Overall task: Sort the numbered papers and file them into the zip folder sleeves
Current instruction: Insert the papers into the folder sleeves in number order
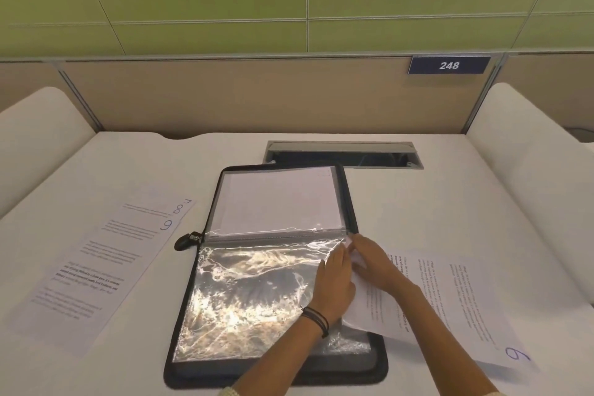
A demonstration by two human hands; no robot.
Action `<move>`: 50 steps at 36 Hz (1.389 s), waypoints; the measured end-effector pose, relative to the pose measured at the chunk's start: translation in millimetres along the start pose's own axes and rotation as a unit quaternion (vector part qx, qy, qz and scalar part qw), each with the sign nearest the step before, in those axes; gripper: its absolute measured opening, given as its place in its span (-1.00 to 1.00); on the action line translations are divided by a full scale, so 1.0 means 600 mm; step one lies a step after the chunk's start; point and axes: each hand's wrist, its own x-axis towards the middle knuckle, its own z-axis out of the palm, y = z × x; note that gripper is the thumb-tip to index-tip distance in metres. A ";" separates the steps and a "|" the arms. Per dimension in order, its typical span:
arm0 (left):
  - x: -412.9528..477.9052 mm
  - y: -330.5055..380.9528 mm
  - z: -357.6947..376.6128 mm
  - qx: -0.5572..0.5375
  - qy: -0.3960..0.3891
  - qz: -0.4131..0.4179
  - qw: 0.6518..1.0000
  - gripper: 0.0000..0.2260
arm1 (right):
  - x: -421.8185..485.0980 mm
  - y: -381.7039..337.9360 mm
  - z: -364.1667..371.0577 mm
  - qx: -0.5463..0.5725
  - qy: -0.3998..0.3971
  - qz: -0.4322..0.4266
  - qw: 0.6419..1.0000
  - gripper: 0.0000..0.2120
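Touching sleeve [257, 292] and paper [376, 305]: left hand [334, 286], right hand [373, 264].

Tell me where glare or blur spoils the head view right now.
Head view: strong glare whitens the clear sleeve, hiding what lies under it; printed text on the left papers is too soft to read, though the handwritten 7, 8, 9 are legible; the wide-angle lens bows the desk edges; the right hand and its sheet look sharp.

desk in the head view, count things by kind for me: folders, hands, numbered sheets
zip folder: 1
hands: 2 (left hand, right hand)
sheets showing a handwritten number: 4 (left fan 3, right sheet 1)
held sheet at the sleeve: 1
total: 8
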 end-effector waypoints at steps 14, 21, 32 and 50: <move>-0.008 0.002 -0.024 0.021 -0.026 0.039 0.999 -0.53 | -0.008 -0.011 -0.024 0.096 -0.012 0.044 0.994 -0.78; -0.007 -0.004 -0.022 0.059 -0.057 0.049 0.995 -0.56 | -0.026 -0.006 -0.043 0.118 -0.007 0.042 0.992 -0.66; -0.006 -0.018 -0.035 0.047 -0.084 0.058 0.994 -0.55 | -0.107 0.092 -0.095 0.113 0.309 0.267 0.906 -0.78; -0.010 -0.188 -0.161 0.013 -0.014 -0.073 0.997 -0.59 | -0.164 0.142 -0.097 0.047 0.273 0.348 0.895 -0.70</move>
